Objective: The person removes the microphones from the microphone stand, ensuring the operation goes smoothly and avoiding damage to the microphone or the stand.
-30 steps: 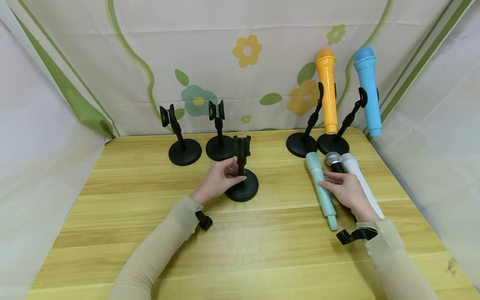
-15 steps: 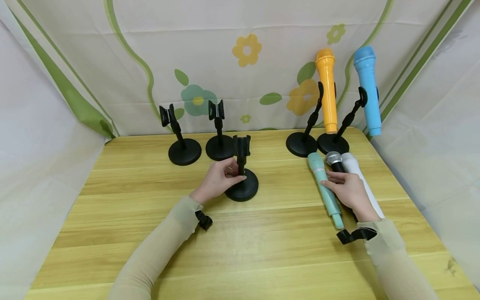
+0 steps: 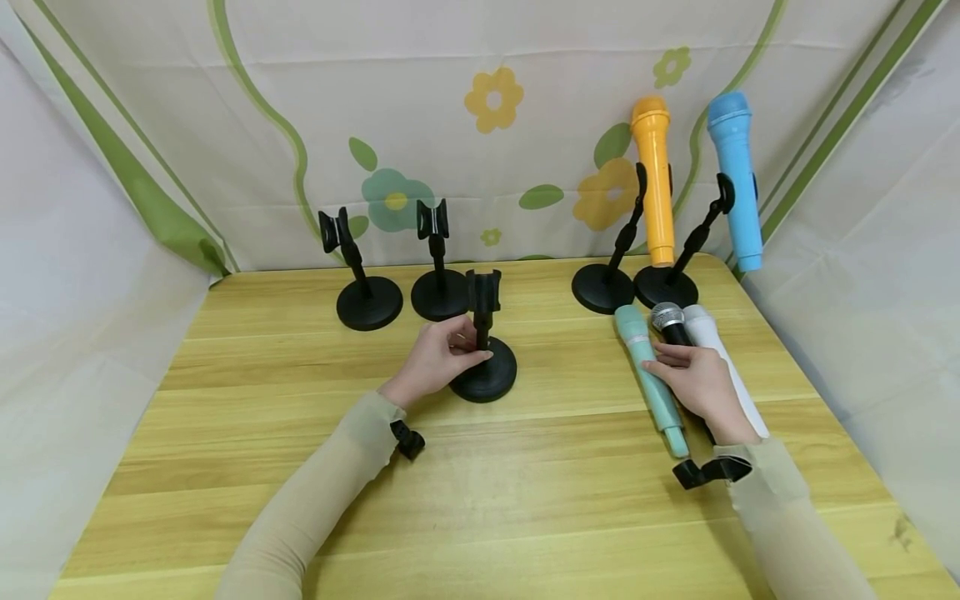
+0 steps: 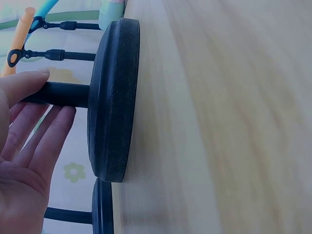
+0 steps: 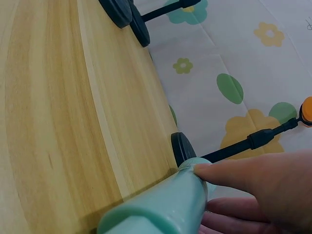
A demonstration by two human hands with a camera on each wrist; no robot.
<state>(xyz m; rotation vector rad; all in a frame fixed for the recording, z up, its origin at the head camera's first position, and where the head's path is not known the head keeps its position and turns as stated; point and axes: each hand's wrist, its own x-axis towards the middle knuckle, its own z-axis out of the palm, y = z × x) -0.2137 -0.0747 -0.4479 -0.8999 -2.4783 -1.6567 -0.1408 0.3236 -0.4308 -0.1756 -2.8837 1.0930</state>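
Observation:
With thumb and fingers, my left hand [image 3: 442,357] holds the short pole of a black desktop microphone stand [image 3: 486,380] near the table's middle. Its round base [image 4: 113,105] shows large in the left wrist view, and its cradle [image 3: 484,292] stands above the hand. On the right, my right hand [image 3: 703,385] pinches a mint-green microphone [image 3: 651,385], thumb on the near side. In the right wrist view the mint microphone's tail end [image 5: 161,202] points at the camera. A black microphone with a silver head [image 3: 667,317] and a white microphone [image 3: 720,354] lie beside it, partly hidden by that hand.
Two stands with bare cradles, one left [image 3: 369,303] and one beside it [image 3: 439,293], stand at the table's back. At the back right, two more stands carry an orange microphone [image 3: 654,183] and a blue microphone [image 3: 737,183]. A flowered curtain [image 3: 292,75] hangs behind the wooden table [image 3: 450,517].
The mint-green microphone's tail has swung slightly right, toward the black one, in my right hand's grip; it has barely moved in the last half second. My left hand and its stand stay put.

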